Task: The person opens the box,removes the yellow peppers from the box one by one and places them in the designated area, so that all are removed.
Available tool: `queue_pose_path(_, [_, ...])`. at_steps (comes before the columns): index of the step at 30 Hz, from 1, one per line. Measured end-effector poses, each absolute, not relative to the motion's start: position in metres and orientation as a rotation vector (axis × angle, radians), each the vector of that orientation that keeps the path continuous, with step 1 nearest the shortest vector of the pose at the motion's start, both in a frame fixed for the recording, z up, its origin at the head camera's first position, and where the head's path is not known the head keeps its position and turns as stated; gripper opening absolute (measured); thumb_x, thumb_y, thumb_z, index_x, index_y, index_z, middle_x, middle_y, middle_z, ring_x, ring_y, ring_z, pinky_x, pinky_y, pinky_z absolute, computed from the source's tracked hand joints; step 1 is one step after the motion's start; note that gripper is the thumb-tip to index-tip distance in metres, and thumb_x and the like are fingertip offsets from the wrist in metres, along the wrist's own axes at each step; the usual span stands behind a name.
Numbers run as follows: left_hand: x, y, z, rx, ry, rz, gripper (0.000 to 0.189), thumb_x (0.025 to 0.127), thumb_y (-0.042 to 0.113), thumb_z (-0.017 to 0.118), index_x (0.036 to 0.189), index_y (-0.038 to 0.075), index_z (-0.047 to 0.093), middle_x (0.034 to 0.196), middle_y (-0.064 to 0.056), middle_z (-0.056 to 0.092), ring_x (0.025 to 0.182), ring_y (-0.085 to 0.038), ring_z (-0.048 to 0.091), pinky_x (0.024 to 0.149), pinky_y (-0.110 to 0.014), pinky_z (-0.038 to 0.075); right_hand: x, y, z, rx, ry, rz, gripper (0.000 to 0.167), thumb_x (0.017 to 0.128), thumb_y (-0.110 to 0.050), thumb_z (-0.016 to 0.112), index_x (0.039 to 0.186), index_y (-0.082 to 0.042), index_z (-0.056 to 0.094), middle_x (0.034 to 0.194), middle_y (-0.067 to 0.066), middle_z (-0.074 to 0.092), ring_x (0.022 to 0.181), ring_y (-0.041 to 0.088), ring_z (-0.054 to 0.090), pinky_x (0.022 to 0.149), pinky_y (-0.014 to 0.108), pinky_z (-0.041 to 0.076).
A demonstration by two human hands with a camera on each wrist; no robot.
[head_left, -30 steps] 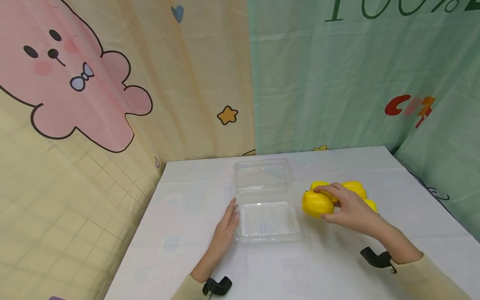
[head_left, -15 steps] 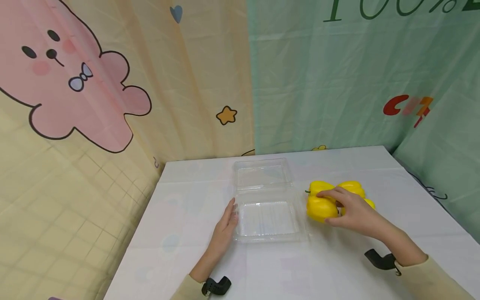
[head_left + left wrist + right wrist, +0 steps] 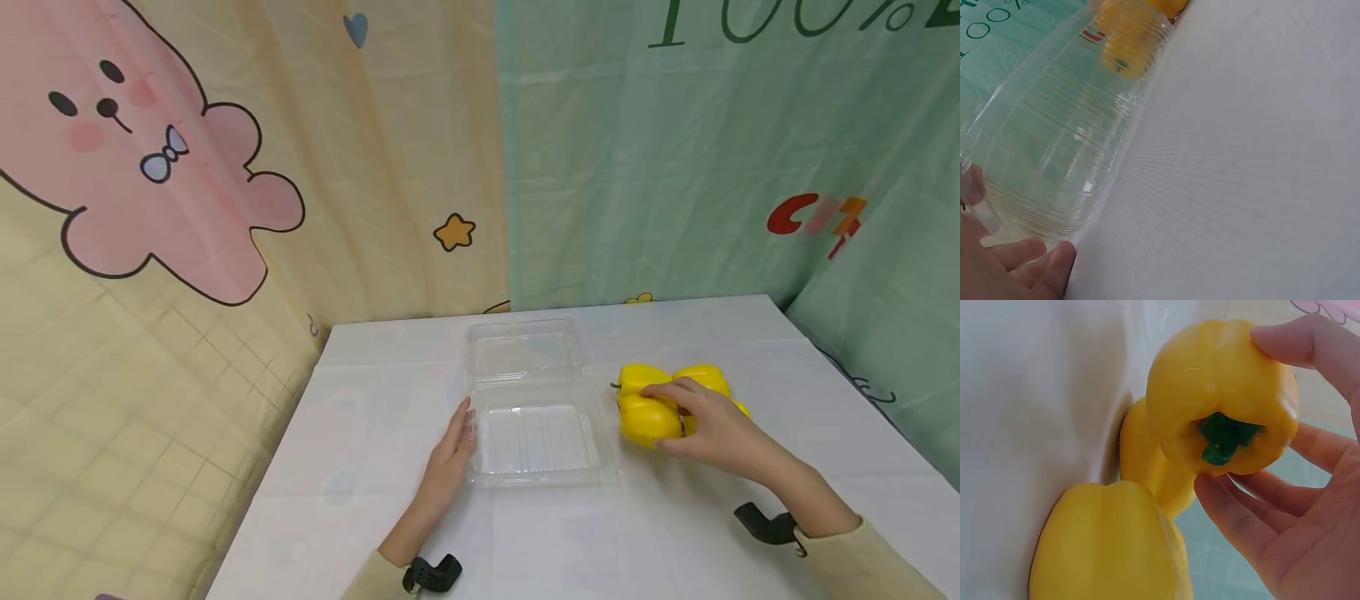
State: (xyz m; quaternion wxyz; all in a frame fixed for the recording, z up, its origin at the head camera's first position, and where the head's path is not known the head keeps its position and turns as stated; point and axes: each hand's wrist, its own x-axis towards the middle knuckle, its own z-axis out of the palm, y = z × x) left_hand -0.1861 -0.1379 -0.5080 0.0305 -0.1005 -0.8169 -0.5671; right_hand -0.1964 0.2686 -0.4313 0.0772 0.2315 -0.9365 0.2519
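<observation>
A yellow bell pepper (image 3: 649, 422) with a green stem is pinched between the thumb and fingertips of my right hand (image 3: 708, 427). Close beside it are other yellow bell peppers (image 3: 702, 377), partly covered by that hand. In the right wrist view, the held pepper (image 3: 1219, 378) shows its stem end, while a second pepper (image 3: 1107, 544) lies lower down. A clear plastic clamshell box (image 3: 536, 439) lies open on the table, its lid (image 3: 525, 350) folded to the back. Straight fingers of my left hand (image 3: 448, 458) rest along the box's left side, near its corner (image 3: 1035, 234).
The white-covered table (image 3: 570, 542) carries the box at its middle and the peppers to the right. Behind it hangs a printed curtain (image 3: 405, 150), beige and green, with more green cloth at the right.
My right hand has moved a little right and toward me with the pepper, bringing it off the pepper behind, which shows more. The left hand and the box have stayed put.
</observation>
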Motion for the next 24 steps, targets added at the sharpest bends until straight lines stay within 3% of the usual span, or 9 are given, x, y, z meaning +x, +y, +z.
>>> queue_pose_path(11, [-0.185, -0.138, -0.505, -0.314, -2.499, -1.756, 0.055, 0.109, 0.026, 0.043, 0.161, 0.019, 0.026, 0.156, -0.018, 0.039, 0.145, -0.035, 0.033, 0.116, -0.056, 0.026, -0.198, 0.272, -0.437, 0.659, -2.854, 0.714, 0.061, 0.075, -0.025, 0.088, 0.13, -0.018, 0.064, 0.124, 0.011, 0.058, 0.103, 0.028, 0.058, 0.085, 0.052, 0.053])
queue_pose_path(24, [-0.186, -0.138, -0.508, -0.288, -2.527, -1.749, 0.055, 0.109, 0.026, 0.042, 0.161, 0.022, 0.024, 0.157, -0.016, 0.038, 0.146, -0.03, 0.032, 0.117, -0.052, 0.028, -0.2, 0.272, -0.442, 0.71, -2.838, 0.633, 0.062, 0.073, -0.021, 0.089, 0.13, -0.018, 0.063, 0.121, 0.009, 0.058, 0.1, 0.028, 0.06, 0.085, 0.053, 0.054])
